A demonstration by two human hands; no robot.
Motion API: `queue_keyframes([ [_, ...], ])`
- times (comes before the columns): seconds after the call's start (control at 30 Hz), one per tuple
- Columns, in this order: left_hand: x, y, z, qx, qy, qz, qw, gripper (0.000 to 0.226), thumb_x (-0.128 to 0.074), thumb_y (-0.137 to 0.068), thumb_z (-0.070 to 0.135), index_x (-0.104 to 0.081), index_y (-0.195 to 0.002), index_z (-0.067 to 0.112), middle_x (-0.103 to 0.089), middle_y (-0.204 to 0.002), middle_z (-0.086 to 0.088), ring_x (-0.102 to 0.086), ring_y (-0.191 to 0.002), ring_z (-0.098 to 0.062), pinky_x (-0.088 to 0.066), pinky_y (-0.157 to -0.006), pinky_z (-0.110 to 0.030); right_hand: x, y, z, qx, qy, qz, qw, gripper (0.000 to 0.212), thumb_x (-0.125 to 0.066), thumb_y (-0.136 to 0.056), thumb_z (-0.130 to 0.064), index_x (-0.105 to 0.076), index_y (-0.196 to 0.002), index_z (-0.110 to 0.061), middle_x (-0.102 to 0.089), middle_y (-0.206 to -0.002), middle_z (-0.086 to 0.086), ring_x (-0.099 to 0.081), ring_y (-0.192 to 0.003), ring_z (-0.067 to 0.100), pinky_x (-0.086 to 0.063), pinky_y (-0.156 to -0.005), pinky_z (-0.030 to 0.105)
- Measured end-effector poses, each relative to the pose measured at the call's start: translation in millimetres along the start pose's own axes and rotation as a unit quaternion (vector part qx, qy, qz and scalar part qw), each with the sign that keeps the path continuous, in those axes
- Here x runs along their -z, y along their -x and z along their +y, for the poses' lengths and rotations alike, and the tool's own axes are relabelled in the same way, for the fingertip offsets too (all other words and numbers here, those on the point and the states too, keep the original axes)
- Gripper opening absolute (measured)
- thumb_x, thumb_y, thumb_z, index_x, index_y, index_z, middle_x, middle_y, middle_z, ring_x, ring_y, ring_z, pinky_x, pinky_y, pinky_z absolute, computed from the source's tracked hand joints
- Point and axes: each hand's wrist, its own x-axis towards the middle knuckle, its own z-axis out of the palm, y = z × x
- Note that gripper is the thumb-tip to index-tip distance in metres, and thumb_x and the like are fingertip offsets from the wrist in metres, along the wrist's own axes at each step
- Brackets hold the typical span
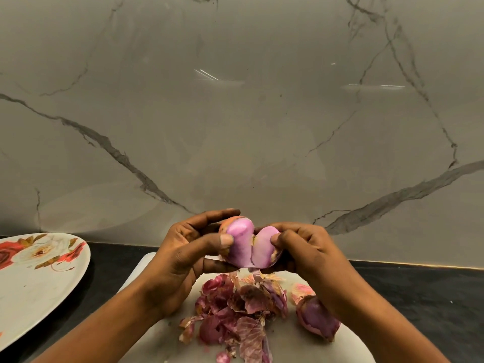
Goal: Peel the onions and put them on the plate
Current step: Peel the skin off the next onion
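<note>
Your left hand and right hand both grip one twin-lobed onion, held in the air above the cutting board. Each thumb presses a lobe and the fingers curl round behind it. You are in the peeling step: the purple flesh is mostly bare, but orange dry skin clings at the onion's 11 o'clock shoulder and along its 3 o'clock edge. The next move likely calls for pinching those scraps loose without forcing the lobes apart, then carrying the onion to the plate.

The onion's long axis runs roughly 12 to 6. The lobes join at 6 and splay open toward 12.

A heap of peels lies on the board at 6 o'clock from your hands. A second onion, with skin on it, lies at 5 o'clock. The flowered plate sits well apart at 9 o'clock, on the dark counter.
</note>
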Motion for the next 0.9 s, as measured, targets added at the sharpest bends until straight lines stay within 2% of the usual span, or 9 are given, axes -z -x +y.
queue_keyframes([
  [0.07, 0.9, -0.5, 1.8, 0.005, 0.039, 0.01, 0.999, 0.056, -0.079, -0.068, 0.031, -0.077, -0.123, 0.02, -0.072, -0.13, -0.019, -0.069, -0.118, -0.045, -0.065, -0.083, -0.057, 0.5, 0.1, -1.9, -0.024, -0.061, 0.005, 0.998, 0.04, -0.047, -0.086, -0.025, -0.08, -0.099, -0.006, -0.079, -0.099, 0.018, -0.075, -0.088, 0.029, -0.064, -0.078, 0.033],
  [0.13, 1.6, -1.3, 1.8, 0.002, 0.041, 0.019, 0.999, 0.056, -0.079, -0.068, 0.032, -0.078, -0.123, 0.02, -0.072, -0.13, -0.018, -0.071, -0.114, -0.042, -0.066, -0.08, -0.055, 1.9, 0.1, -2.4, -0.038, -0.075, 0.014, 0.996, 0.043, -0.048, -0.086, -0.028, -0.081, -0.104, -0.008, -0.079, -0.105, 0.015, -0.076, -0.094, 0.026, -0.061, -0.077, 0.028],
  [0.2, 1.2, -1.5, 0.4, -0.004, 0.036, 0.015, 0.999, 0.056, -0.079, -0.068, 0.03, -0.077, -0.124, 0.02, -0.073, -0.129, -0.017, -0.073, -0.112, -0.041, -0.065, -0.08, -0.053, 1.8, -0.9, -2.4, -0.048, -0.071, 0.033, 0.996, 0.036, -0.053, -0.091, -0.027, -0.081, -0.107, -0.01, -0.079, -0.106, 0.013, -0.076, -0.095, 0.028, -0.062, -0.077, 0.029],
  [0.3, 0.4, -1.4, -2.5, -0.005, 0.036, 0.011, 0.999, 0.058, -0.079, -0.07, 0.029, -0.076, -0.127, 0.02, -0.071, -0.131, -0.018, -0.071, -0.113, -0.044, -0.064, -0.083, -0.055, 2.1, -1.8, -5.0, -0.066, -0.08, 0.064, 0.993, 0.024, -0.055, -0.105, -0.011, -0.078, -0.107, -0.007, -0.078, -0.103, 0.017, -0.076, -0.087, 0.027, -0.063, -0.075, 0.03],
  [0.43, 2.8, -2.7, -2.7, 0.004, 0.041, 0.003, 0.999, 0.06, -0.077, -0.07, 0.028, -0.074, -0.129, 0.02, -0.069, -0.133, -0.018, -0.07, -0.115, -0.045, -0.063, -0.086, -0.057, 4.1, -0.6, -6.7, -0.084, -0.117, 0.076, 0.987, 0.02, -0.058, -0.101, -0.004, -0.076, -0.111, -0.002, -0.078, -0.103, 0.019, -0.078, -0.087, 0.028, -0.064, -0.074, 0.029],
  [0.53, -0.4, 0.2, -0.4, 0.034, 0.024, -0.025, 0.999, 0.065, -0.08, -0.067, 0.03, -0.072, -0.131, 0.025, -0.071, -0.13, -0.012, -0.071, -0.114, -0.037, -0.064, -0.083, -0.049, 4.7, -0.9, -4.3, -0.093, -0.122, 0.062, 0.986, 0.021, -0.059, -0.102, -0.007, -0.076, -0.114, -0.005, -0.078, -0.108, 0.018, -0.077, -0.092, 0.03, -0.064, -0.077, 0.031],
  [0.67, -4.9, 4.3, -4.9, 0.057, -0.113, -0.025, 0.992, 0.052, -0.091, -0.065, 0.033, -0.077, -0.115, 0.03, -0.074, -0.12, -0.003, -0.075, -0.106, -0.028, -0.062, -0.078, -0.033, 2.9, -1.7, -3.1, -0.079, -0.052, 0.045, 0.995, 0.021, -0.058, -0.105, -0.015, -0.078, -0.113, -0.012, -0.076, -0.108, 0.018, -0.068, -0.084, 0.021, -0.058, -0.069, 0.03],
  [0.8, -4.4, 4.7, -2.6, 0.046, -0.137, -0.002, 0.989, 0.04, -0.091, -0.067, 0.031, -0.079, -0.103, 0.02, -0.075, -0.111, -0.009, -0.075, -0.092, -0.026, -0.06, -0.071, -0.03, 2.9, -1.6, -1.1, -0.083, -0.068, 0.039, 0.993, 0.022, -0.059, -0.104, -0.013, -0.076, -0.117, -0.01, -0.078, -0.111, 0.014, -0.073, -0.091, 0.023, -0.062, -0.077, 0.031],
  [0.9, -4.7, 5.1, -0.1, 0.03, -0.147, 0.008, 0.989, 0.028, -0.088, -0.069, 0.025, -0.081, -0.095, 0.017, -0.077, -0.102, -0.007, -0.075, -0.087, -0.02, -0.059, -0.067, -0.026, 3.1, -1.1, -2.6, -0.098, -0.113, 0.044, 0.988, 0.023, -0.06, -0.103, -0.007, -0.076, -0.118, -0.01, -0.077, -0.114, 0.016, -0.076, -0.093, 0.027, -0.063, -0.075, 0.029],
])
